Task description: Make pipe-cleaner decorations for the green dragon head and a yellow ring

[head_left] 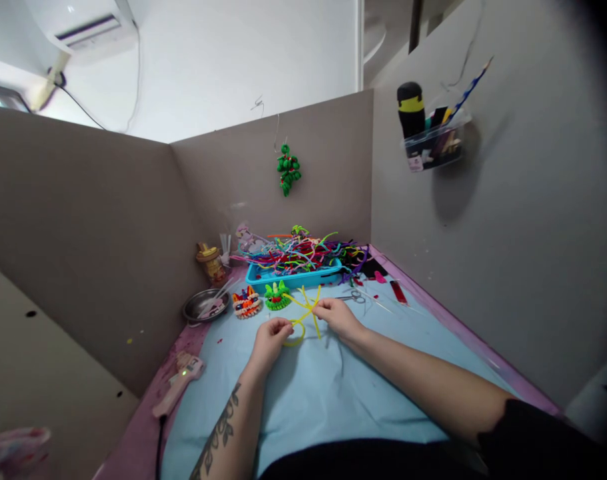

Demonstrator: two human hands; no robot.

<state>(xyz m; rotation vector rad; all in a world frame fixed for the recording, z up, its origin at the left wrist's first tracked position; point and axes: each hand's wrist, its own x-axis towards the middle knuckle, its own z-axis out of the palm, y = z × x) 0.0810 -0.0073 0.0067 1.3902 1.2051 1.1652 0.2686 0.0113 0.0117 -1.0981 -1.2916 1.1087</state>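
Yellow pipe cleaners (307, 311) are twisted together above the blue cloth, with several ends sticking out and one loop curling down at the left. My left hand (273, 333) pinches the yellow loop between thumb and fingers. Closed on the crossing point of the strands is my right hand (336, 316). Just beyond my hands sit a green lion-like head (277, 297) and an orange and white one (246, 303), both made of fuzzy stems. Scissors (356, 297) lie behind my right hand.
A blue tray (293, 279) heaped with coloured pipe cleaners stands at the back. To the left are a metal bowl (206, 305), a pink glue gun (181, 383) and a brown cup (211, 264). Grey partitions (263, 173) enclose the table; a plastic bin (436, 148) hangs at right.
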